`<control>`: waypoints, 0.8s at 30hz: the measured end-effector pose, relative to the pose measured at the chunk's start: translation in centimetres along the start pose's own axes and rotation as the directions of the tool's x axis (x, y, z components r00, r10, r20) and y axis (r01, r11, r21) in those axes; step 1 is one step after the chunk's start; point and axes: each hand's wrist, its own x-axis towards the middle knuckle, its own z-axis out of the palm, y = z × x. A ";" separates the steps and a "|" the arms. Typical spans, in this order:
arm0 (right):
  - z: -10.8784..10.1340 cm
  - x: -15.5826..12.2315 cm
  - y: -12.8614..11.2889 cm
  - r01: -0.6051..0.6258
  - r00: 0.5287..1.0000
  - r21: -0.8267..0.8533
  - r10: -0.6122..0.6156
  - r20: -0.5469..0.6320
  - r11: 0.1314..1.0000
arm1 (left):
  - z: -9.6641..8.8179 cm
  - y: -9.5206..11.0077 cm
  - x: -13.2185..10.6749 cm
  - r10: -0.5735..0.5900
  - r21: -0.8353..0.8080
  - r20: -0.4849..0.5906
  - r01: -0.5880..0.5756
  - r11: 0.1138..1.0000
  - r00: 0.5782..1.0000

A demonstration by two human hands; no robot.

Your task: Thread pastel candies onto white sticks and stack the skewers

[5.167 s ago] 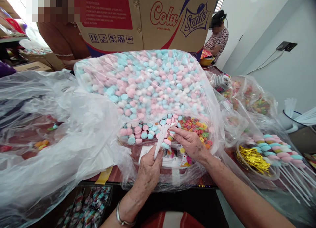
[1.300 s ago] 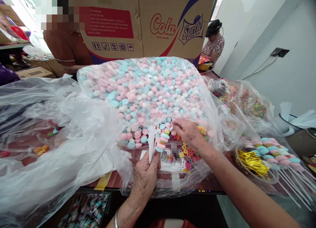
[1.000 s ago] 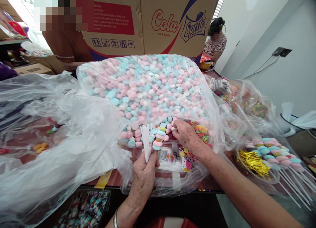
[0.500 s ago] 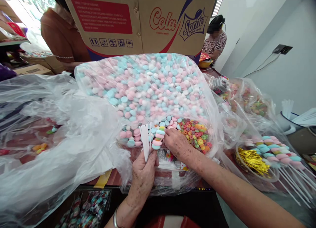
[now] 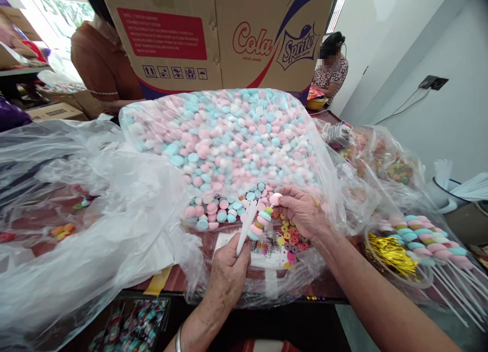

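My left hand (image 5: 229, 273) is closed around a bunch of white sticks (image 5: 247, 225) and a candy skewer (image 5: 261, 223). Pink and blue marshmallows alternate with coloured gummy rings on that skewer, which tilts up to the right. At its upper end, the thumb and fingers of my right hand (image 5: 305, 214) pinch a pale pink marshmallow (image 5: 275, 199). Whether the stick has pierced it, I cannot tell. Loose gummy rings (image 5: 293, 239) lie below my right hand, partly covered by it. Loose pink and blue marshmallows (image 5: 213, 209) spread behind my left hand.
A large clear bag of marshmallows (image 5: 229, 138) fills the middle, before a cardboard box (image 5: 183, 31). Finished skewers (image 5: 427, 235) and a tub of gold ties (image 5: 392, 255) sit at right. Crumpled plastic (image 5: 125, 209) covers the left. Two people are beyond the table.
My right hand has come away from the gummy rings to the skewer's upper end with a pink marshmallow. My left hand has shifted right, and the sticks and skewer now lean right.
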 end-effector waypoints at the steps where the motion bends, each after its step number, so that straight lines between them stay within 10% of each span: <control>1: 0.0 -0.1 -0.1 -0.005 1.000 0.020 0.005 -0.004 1.000 | 0.0 0.0 0.0 0.000 0.016 0.005 -0.001 1.000 1.000; 24: -0.5 -0.5 1.3 0.172 0.985 -0.247 -0.159 0.073 0.954 | -0.1 0.2 0.1 -0.005 0.037 0.001 0.004 0.999 1.000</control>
